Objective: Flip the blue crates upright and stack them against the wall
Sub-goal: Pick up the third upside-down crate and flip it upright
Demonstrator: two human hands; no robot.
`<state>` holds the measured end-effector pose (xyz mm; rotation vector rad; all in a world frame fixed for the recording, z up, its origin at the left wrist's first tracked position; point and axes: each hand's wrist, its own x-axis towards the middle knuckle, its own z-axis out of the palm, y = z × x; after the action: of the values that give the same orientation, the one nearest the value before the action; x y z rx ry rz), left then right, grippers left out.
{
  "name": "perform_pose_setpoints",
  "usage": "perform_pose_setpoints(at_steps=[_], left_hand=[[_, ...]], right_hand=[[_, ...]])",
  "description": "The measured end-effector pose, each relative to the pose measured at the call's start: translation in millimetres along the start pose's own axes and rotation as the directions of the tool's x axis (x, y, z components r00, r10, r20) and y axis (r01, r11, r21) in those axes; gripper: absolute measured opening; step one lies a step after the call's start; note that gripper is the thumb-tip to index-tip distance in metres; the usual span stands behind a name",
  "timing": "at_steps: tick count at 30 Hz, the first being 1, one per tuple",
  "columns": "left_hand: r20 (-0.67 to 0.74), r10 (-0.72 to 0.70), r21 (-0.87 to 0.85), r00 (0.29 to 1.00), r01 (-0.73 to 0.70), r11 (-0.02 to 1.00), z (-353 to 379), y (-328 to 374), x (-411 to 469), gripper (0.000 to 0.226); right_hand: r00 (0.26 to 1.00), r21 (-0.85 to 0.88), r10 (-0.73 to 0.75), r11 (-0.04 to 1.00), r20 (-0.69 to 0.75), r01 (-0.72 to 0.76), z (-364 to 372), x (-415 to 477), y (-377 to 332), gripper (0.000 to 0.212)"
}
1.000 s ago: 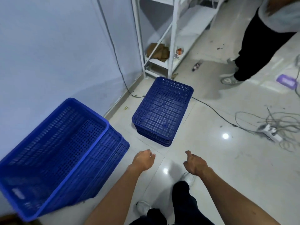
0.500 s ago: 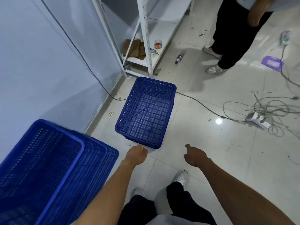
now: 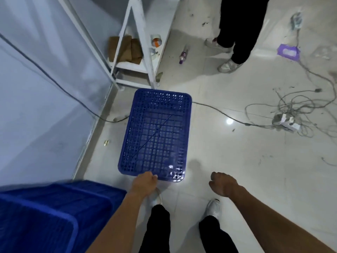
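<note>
Blue upturned crate (image 3: 156, 132) lies on the floor (image 3: 228, 154) just beyond my left fingers (image 3: 151, 177), curled at its near rim, grip unclear; my right fingers (image 3: 214, 177) hang loosely curled, empty, right of it.

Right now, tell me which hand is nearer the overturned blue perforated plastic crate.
Left. The left hand is at the near edge of the blue crate; the right hand hangs apart, beyond its near right corner.
</note>
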<state>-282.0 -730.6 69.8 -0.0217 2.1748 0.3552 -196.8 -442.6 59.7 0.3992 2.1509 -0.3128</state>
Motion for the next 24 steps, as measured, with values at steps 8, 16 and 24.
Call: perform_pose_setpoints(at_steps=[8, 16, 24], left_hand=[[-0.054, -0.014, 0.107, 0.998, 0.019, 0.994, -8, -100, 162, 0.041], [-0.267, -0.033, 0.138, 0.963, 0.072, 0.988, 9, -149, 269, 0.048], [-0.371, -0.079, 0.007, 0.925, 0.088, 0.996, 0, -167, 321, 0.040]], right_hand=[[1.000, -0.021, 0.016, 1.000, -0.026, -0.016, 36, 146, -61, 0.033], [0.959, 0.278, 0.190, 0.952, -0.212, -0.127, 77, 258, -88, 0.049], [0.851, 0.554, 0.385, 0.821, -0.358, -0.138, 83, 320, -90, 0.051]])
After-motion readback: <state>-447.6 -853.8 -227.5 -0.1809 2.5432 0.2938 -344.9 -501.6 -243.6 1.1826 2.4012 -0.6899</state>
